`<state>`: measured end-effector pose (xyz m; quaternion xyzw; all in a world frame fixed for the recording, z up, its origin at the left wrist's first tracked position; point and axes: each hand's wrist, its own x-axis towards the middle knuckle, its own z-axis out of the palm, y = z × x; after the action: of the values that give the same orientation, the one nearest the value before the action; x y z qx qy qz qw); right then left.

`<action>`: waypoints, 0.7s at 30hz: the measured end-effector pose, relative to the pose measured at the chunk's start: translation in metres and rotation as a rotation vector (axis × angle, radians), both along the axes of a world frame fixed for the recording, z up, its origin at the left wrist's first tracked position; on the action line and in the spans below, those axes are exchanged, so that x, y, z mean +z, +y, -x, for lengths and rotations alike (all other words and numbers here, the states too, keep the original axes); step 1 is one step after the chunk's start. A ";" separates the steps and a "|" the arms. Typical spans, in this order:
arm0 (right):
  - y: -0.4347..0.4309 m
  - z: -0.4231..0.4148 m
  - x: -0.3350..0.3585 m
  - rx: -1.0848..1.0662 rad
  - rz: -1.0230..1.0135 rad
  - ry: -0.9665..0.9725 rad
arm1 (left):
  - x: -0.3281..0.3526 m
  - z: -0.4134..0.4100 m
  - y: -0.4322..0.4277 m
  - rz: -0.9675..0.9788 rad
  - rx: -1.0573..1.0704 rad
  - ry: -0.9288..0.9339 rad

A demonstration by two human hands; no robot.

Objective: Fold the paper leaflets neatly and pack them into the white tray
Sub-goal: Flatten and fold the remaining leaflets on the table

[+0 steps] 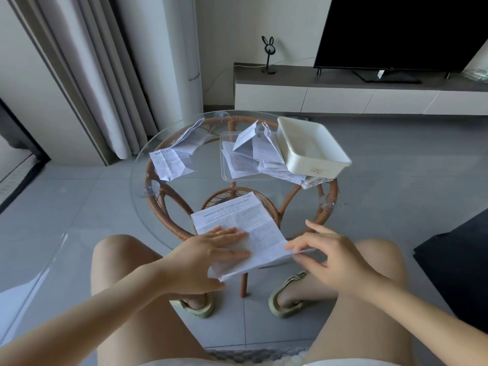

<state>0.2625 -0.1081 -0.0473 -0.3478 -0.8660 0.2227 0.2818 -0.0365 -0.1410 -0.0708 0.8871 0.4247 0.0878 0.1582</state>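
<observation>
White tray leans on leaflets in a clear tray; flat left hand presses one leaflet, right hand pinches it.

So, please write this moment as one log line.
step: fold | left hand: flat on leaflet | right hand: pinches its right edge | tray: partly on pile, no leaflet seen inside

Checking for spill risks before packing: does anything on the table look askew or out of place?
Yes. The white tray is not flat on the glass table. It sits tilted on a loose heap of leaflets near the table's far right edge, so it looks unsteady.
</observation>
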 end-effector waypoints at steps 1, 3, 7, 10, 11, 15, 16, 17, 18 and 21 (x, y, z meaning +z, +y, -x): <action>0.002 0.005 0.006 -0.009 0.096 0.012 | 0.000 0.006 0.002 -0.017 0.005 -0.004; 0.009 0.017 0.016 -0.009 0.238 0.010 | 0.001 0.019 0.002 -0.032 0.085 -0.034; 0.029 0.041 0.028 0.063 0.425 -0.103 | 0.009 0.053 -0.001 0.094 0.238 -0.179; 0.043 0.049 0.033 0.100 0.496 -0.244 | 0.010 0.056 0.001 0.092 0.250 -0.249; 0.050 0.053 0.033 0.094 0.490 -0.273 | 0.007 0.055 0.003 0.047 0.249 -0.245; 0.070 0.070 0.033 -0.054 0.305 -0.365 | -0.002 0.054 0.013 -0.164 0.174 -0.138; 0.074 0.076 0.033 -0.071 0.267 -0.410 | -0.003 0.056 0.014 -0.196 0.164 -0.091; 0.077 0.081 0.033 -0.072 0.249 -0.449 | -0.004 0.058 0.014 -0.226 0.156 -0.043; 0.080 0.087 0.032 -0.062 0.240 -0.485 | -0.005 0.059 0.014 -0.250 0.154 -0.015; 0.086 0.098 0.030 -0.061 0.216 -0.572 | -0.006 0.060 0.010 -0.235 0.158 -0.078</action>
<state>0.1647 -0.0216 -0.0168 -0.4500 -0.8708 0.1979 -0.0054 -0.0966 -0.1307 -0.0769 0.8592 0.4735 0.1837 0.0621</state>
